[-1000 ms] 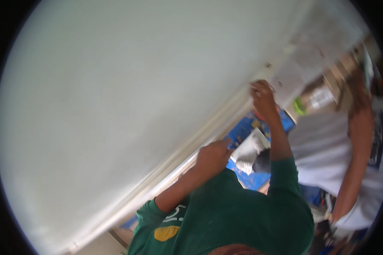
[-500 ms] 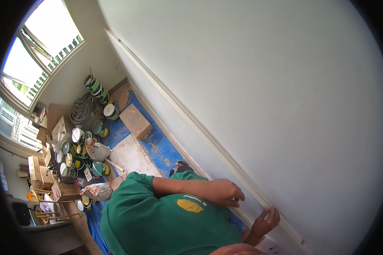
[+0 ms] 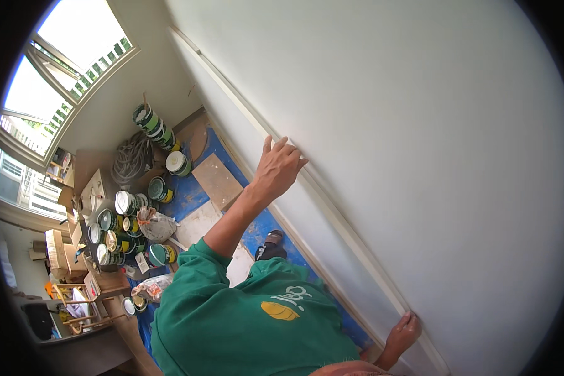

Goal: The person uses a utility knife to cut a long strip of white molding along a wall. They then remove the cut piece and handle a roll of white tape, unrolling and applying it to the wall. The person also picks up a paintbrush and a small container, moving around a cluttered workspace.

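A long, narrow white strip (image 3: 338,220) runs slantwise along the pale wall, from the far left corner down toward me at the lower right. My left arm reaches out over it, and my left hand (image 3: 277,168) grips the strip near its middle with bent fingers over its top edge. Closer to me, my right hand (image 3: 403,332) pinches the same strip near its lower end, fingertips on the upper edge. The palm sides of both hands are hidden.
Blue sheeting (image 3: 257,227) covers the floor beside the wall, with a brown box (image 3: 217,180) on it. Several paint buckets (image 3: 160,190), a coiled hose (image 3: 131,160) and a stained sack (image 3: 156,224) crowd the left. A window (image 3: 81,37) stands beyond.
My left hand has moved from in front of my chest out to the strip and taken hold of it. My right hand stays on the strip, and the view has shifted slightly.
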Tool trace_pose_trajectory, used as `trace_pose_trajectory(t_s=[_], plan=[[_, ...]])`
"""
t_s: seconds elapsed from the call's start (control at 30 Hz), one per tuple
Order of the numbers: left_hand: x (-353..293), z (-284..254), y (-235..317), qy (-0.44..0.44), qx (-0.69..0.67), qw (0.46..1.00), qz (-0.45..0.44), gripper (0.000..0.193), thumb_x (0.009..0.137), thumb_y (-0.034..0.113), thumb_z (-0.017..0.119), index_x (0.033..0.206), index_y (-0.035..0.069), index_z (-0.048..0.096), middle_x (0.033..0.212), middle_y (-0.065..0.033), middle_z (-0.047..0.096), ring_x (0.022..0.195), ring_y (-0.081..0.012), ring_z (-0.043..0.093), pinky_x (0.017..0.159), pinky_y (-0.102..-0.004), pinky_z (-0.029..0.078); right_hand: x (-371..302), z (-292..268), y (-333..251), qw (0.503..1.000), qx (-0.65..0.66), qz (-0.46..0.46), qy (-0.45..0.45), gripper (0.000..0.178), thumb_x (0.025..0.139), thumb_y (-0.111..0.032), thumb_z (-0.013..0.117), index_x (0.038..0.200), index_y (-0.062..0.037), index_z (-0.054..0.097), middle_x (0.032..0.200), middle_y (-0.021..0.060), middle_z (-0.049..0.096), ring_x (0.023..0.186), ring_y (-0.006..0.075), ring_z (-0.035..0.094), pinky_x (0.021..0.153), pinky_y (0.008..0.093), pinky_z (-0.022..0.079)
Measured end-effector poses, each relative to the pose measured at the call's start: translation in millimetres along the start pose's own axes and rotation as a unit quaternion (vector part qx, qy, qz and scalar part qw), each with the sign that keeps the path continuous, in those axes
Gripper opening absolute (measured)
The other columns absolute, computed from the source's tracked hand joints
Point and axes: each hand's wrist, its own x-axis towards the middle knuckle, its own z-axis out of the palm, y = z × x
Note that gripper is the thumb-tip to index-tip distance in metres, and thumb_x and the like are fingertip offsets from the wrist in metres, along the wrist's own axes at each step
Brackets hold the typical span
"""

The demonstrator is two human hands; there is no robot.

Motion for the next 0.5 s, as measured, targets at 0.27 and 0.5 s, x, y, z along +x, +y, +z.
trace_pose_trajectory(t_s=[0.27, 0.5], plan=[[33.8, 5.2, -75.3, -0.15, 0.002, 0.988, 0.047, 0.032, 0.092, 0.03, 0.058, 0.084, 0.001, 0.07, 0.087, -0.0135, 0.063, 0.107, -0.0326, 0.059, 0.111, -0.0651, 0.024, 15.0, 21.7, -84.9, 0.999, 0.001, 0.027, -0.047, 0.026, 0.096, -0.019, 0.055, 0.088, 0.005, 0.063, 0.084, 0.0232, 0.062, 0.081, 0.0434, 0.057, 0.075, 0.0518, 0.043], [72.5, -17.5, -117.7, -0.246, 0.053, 0.968, 0.011, 0.033, 0.095, 0.027, 0.05, 0.086, 0.002, 0.07, 0.098, -0.013, 0.068, 0.113, -0.0321, 0.058, 0.111, -0.0651, 0.023, 47.2, 31.5, -183.2, 0.994, 0.061, -0.069, -0.052, 0.024, 0.093, -0.018, 0.058, 0.094, 0.0052, 0.065, 0.091, 0.0243, 0.065, 0.087, 0.0424, 0.061, 0.081, 0.0494, 0.048]])
